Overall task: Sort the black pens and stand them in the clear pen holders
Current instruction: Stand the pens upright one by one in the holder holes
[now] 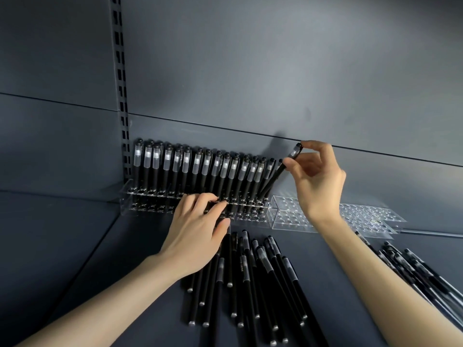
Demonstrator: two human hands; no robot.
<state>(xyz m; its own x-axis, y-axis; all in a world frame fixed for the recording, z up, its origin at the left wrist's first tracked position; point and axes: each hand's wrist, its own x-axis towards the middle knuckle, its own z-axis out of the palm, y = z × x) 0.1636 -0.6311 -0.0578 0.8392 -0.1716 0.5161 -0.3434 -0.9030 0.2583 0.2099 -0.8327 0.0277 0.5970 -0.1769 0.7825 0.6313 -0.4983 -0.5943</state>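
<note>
Right grip (318, 176) pinches a black pen (273, 178) near its cap, tilted into the clear holder (140, 194). Left grip (198, 221) rests relaxed fingers on that holder.

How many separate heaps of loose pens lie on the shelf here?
2. One heap lies centre, before the filled pen holder; the other heap lies far right, beyond the right forearm, partly cut off by the frame edge. More may be hidden.

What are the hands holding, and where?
Right hand pinches a black pen by its capped top end. Left hand only rests on the clear pen holder.
</note>
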